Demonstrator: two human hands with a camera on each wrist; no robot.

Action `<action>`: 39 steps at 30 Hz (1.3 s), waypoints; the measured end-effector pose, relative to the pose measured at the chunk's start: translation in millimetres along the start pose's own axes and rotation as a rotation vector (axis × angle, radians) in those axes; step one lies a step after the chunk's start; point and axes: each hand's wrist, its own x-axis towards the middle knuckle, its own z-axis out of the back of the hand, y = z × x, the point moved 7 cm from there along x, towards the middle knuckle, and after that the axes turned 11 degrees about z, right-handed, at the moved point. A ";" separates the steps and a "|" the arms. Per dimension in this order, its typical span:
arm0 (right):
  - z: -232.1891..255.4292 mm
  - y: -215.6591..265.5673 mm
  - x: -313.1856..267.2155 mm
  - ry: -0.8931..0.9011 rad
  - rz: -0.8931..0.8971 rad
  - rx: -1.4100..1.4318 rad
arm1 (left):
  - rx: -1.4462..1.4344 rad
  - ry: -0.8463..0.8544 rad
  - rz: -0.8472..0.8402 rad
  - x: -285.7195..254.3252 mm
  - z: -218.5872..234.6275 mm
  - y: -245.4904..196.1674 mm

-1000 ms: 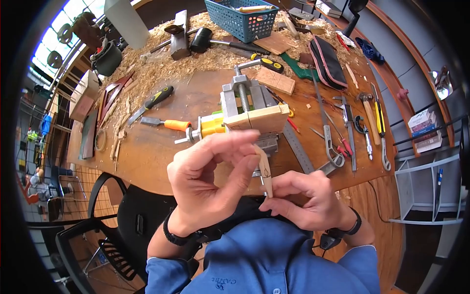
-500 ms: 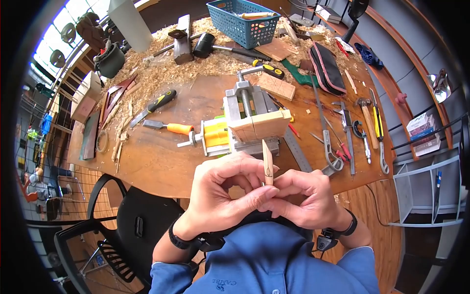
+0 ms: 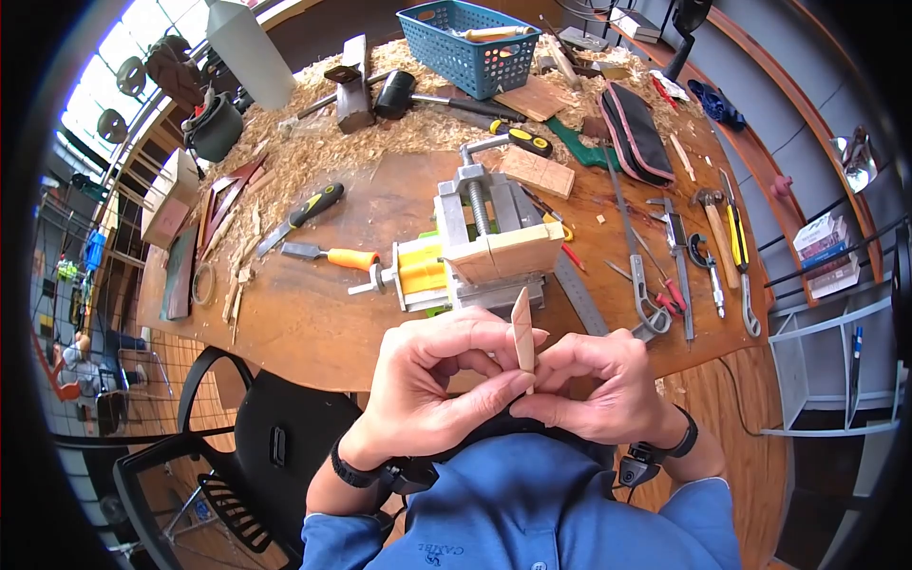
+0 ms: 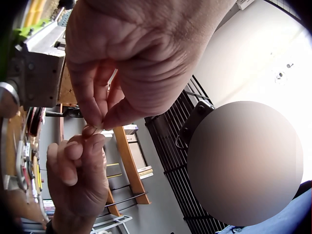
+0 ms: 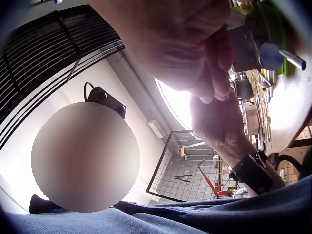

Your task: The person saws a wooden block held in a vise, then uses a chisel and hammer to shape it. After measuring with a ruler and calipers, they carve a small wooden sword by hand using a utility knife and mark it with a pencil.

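Wooden piece point(image 3: 523, 332) between fingertips, close to the workbench's point(image 3: 294, 323) near edge

We see it standing nearly upright, its pointed end to the far side. The thumb and forefinger of the left hand point(image 3: 446, 380) pinch it around the middle, their tips drawn together on the wood. The right hand point(image 3: 598, 385) curls in from the right, thumb and forefinger pinching the near end; we find the exact contact partly hidden. In the left wrist view the fingertips of both hands meet.

Just far of the hands we see a grey vise point(image 3: 478, 204) with a pale wooden block point(image 3: 503, 252) across its near side. To its left lie an orange-handled chisel point(image 3: 351, 258) and, farther off, a black-handled tool point(image 3: 313, 204). To its right we make out a steel ruler point(image 3: 579, 296), then a hammer point(image 3: 717, 242) well to the right. Wood shavings point(image 3: 285, 142) cover much of the far side, where a blue basket point(image 3: 465, 57) sits. A black chair point(image 3: 294, 404) stands at the near left.
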 end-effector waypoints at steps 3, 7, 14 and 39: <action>0.2 -0.3 -0.8 0.012 0.013 0.003 | 0.028 0.031 -0.041 -0.4 -1.1 -1.2; 0.1 -2.9 -2.8 0.045 -0.019 0.076 | 0.012 0.032 -0.050 0.0 -3.6 -1.1; -2.1 -4.8 -2.4 0.102 0.017 0.066 | 0.113 -0.005 -0.164 -0.9 -4.9 -10.5; 102.6 -11.1 -37.1 -0.174 0.228 -0.843 | 1.441 -0.565 -0.110 56.8 124.8 -23.4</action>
